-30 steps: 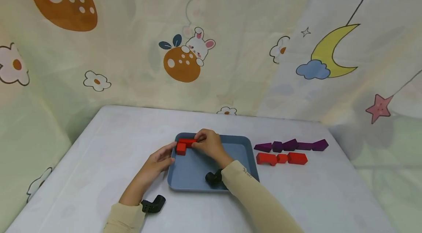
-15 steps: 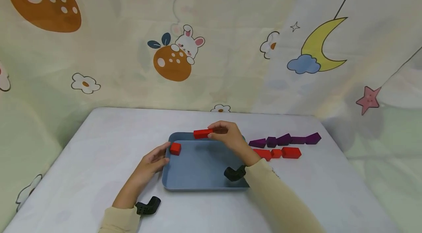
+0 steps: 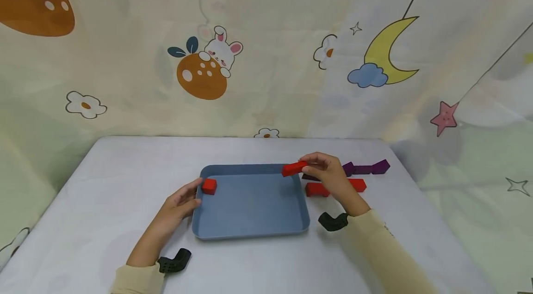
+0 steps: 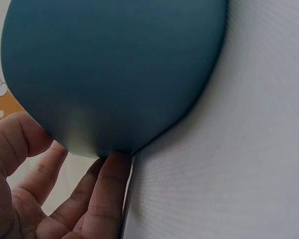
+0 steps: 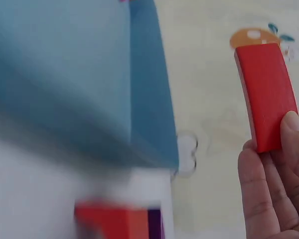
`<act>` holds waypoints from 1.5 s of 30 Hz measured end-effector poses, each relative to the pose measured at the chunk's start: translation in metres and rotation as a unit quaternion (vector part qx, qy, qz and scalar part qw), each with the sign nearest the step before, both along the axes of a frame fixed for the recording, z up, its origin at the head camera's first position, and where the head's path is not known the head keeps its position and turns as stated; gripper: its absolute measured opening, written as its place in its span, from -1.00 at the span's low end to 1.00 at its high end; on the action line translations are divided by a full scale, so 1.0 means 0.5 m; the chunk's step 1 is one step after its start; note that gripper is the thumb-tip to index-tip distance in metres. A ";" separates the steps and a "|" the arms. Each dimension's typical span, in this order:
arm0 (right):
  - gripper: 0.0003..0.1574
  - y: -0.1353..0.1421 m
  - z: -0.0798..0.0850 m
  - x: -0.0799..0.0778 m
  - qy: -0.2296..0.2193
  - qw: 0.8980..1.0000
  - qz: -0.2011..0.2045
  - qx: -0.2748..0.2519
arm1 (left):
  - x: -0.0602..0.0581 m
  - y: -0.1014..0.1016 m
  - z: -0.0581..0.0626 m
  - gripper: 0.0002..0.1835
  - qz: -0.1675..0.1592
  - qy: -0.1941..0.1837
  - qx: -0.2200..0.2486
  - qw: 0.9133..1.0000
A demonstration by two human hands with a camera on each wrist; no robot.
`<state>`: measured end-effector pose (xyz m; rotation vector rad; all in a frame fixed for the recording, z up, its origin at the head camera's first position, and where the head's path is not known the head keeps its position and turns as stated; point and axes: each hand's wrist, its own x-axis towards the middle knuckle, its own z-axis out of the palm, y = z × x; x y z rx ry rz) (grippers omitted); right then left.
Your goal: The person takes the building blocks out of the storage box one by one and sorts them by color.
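Observation:
My right hand (image 3: 331, 177) pinches a long red block (image 3: 294, 168) between thumb and fingers, above the far right corner of the blue tray (image 3: 250, 208). In the right wrist view the red block (image 5: 266, 94) shows as a flat-sided bar, tilted, its lower end in the grasp. A small red cube (image 3: 209, 186) sits inside the tray by its left wall. My left hand (image 3: 176, 206) touches the tray's left edge with its fingertips. Up close in the left wrist view, the fingers (image 4: 109, 186) press against the tray's outer side (image 4: 114, 74).
Right of the tray lie a row of purple blocks (image 3: 363, 169) and a row of red blocks (image 3: 317, 189), partly hidden by my right hand. A white cloth (image 3: 250, 266) covers the table, and a printed curtain (image 3: 283, 76) hangs behind.
My right hand has lifted the long red block from the tray's far left corner and carried it rightward to the tray's far right. The left hand has stayed at the left edge.

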<state>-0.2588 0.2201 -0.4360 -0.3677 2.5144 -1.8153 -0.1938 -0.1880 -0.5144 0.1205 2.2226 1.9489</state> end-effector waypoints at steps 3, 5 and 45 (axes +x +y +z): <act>-0.60 0.045 -0.003 0.004 0.010 1.000 -0.011 0.013 | 0.000 -0.006 0.003 -0.36 0.000 0.000 -0.002 1.000; -0.59 0.078 -0.005 0.009 0.015 0.999 -0.026 0.030 | 0.000 -0.009 0.005 -0.35 0.000 0.001 -0.004 1.000; -0.63 0.428 -0.101 0.011 0.042 0.937 -0.160 0.306 | -0.004 -0.003 0.005 -0.35 -0.005 -0.007 0.004 1.000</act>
